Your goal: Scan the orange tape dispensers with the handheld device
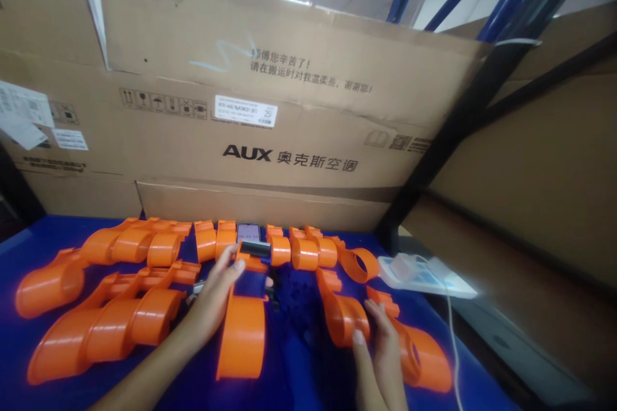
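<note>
My left hand [222, 286] is closed around the upper end of an orange plastic tape dispenser [242, 337], thumb on its near face. A black strip with a toothed edge [255, 250] sits across the top of that dispenser, and its wide curved band hangs toward me. On the right, my right hand [383, 337] has its thumb and fingers around the ring of a second orange dispenser [343, 318], which lies on the blue surface. Part of a dark object [274, 298] shows behind the left-hand piece, too blurred to name.
Several orange dispensers stand in rows on the blue tabletop [294, 379], left [108, 334] and right [427, 359]. A phone [249, 232] leans at the back. A white power strip [424, 276] with a cable lies right. A large cardboard box [289, 199] walls off the rear.
</note>
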`<state>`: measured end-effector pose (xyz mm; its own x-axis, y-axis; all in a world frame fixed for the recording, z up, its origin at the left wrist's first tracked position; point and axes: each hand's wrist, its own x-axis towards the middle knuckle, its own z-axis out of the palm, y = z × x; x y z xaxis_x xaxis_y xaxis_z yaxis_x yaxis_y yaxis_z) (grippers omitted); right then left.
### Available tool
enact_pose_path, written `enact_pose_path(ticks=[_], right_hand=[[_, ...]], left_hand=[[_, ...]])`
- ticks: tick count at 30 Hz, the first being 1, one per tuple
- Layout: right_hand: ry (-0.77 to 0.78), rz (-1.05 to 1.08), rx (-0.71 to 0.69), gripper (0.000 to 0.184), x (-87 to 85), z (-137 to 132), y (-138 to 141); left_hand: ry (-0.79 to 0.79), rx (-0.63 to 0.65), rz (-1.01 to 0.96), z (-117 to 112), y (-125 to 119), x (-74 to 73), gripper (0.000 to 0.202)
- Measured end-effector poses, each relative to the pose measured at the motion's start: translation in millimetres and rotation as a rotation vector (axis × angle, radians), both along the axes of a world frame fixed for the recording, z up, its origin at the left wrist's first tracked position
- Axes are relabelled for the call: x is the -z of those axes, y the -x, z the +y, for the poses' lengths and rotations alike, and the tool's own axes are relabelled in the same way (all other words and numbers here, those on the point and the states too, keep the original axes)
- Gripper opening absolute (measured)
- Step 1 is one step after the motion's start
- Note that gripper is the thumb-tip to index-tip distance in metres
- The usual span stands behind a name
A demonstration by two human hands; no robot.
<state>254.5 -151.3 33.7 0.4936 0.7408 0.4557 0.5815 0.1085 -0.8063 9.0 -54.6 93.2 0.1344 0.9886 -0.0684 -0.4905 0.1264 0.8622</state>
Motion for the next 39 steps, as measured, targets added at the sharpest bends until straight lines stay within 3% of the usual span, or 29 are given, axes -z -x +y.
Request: enact_pose_path(ticks=[3,5,8,11,16,21,25,39], right_hand=[[-0.084,-0.134,-0.12,0.039,-19.7,1.1,19.3],[-0.046,-0.1,-0.33,0.033,-38.7,13.1,35.6],[0.113,0.019,-0.597,0.031,-66.0,48.5,59.3],[0.228,-0.086,-0.778,0.018,-80.3,88.2,75.6],[0.149,-0.056,-0.761,0.021,-68.9,121.2,85.4],[0.11,0.099,-0.761,0.025,-48.0,117.9,83.8],[0.113,0.107,-0.721,0.029,-38.3,107.5,80.4],[0.089,-0.087,-0.635,0.034,-48.5,98.2,82.5]], left_hand=[[-0.028,0.058,-0.003,-0.2,-0.7,0.8,0.056],[-0.061,0.061,0.037,0.4,-0.8,2.0,0.054],[-0.148,0.005,0.158,4.6,0.7,7.5,0.05],[-0.176,-0.082,0.259,12.8,3.0,18.1,0.05],[-0.153,-0.203,0.225,25.4,5.0,32.6,0.053],[-0.202,-0.139,0.238,25.3,3.0,32.8,0.052],[-0.236,-0.134,0.239,21.7,1.9,29.4,0.045],[-0.33,-0.192,0.373,22.3,4.2,30.2,0.031]])
